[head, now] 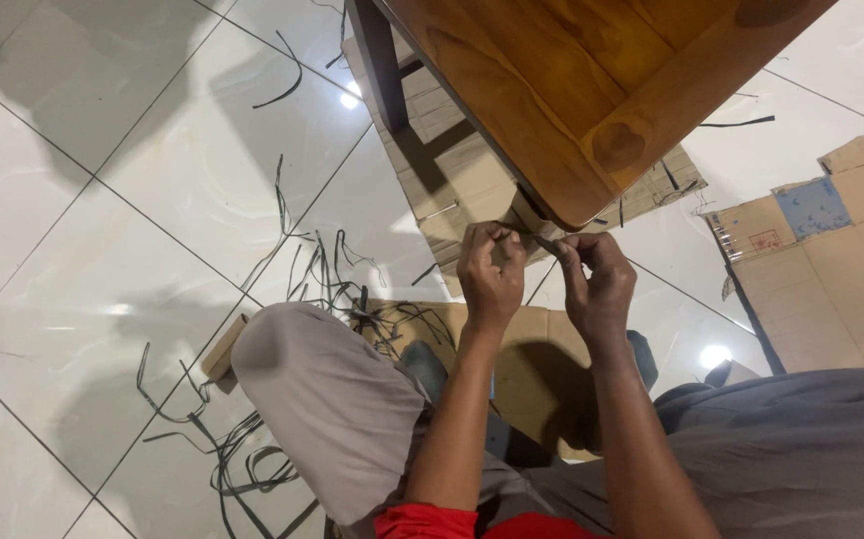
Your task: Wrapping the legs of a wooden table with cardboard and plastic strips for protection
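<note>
My left hand (pixel 490 272) and my right hand (pixel 598 279) are raised close together just below the corner of a brown wooden table (pixel 592 90). Between their fingertips they pinch a short thin dark strip (pixel 542 241), stretched from one hand to the other. Both hands have their fingers curled tight around the strip's ends. The strip's exact shape is hard to make out. My knee in grey trousers (pixel 327 399) sits below and left of the hands.
Several thin black strips (pixel 322 274) lie scattered over the white tiled floor (pixel 103 200). Flattened cardboard (pixel 831 260) lies at the right, more cardboard (pixel 452 170) lies under the table, and another piece (pixel 532 369) lies under my legs. A dark table leg (pixel 377 60) stands at the top.
</note>
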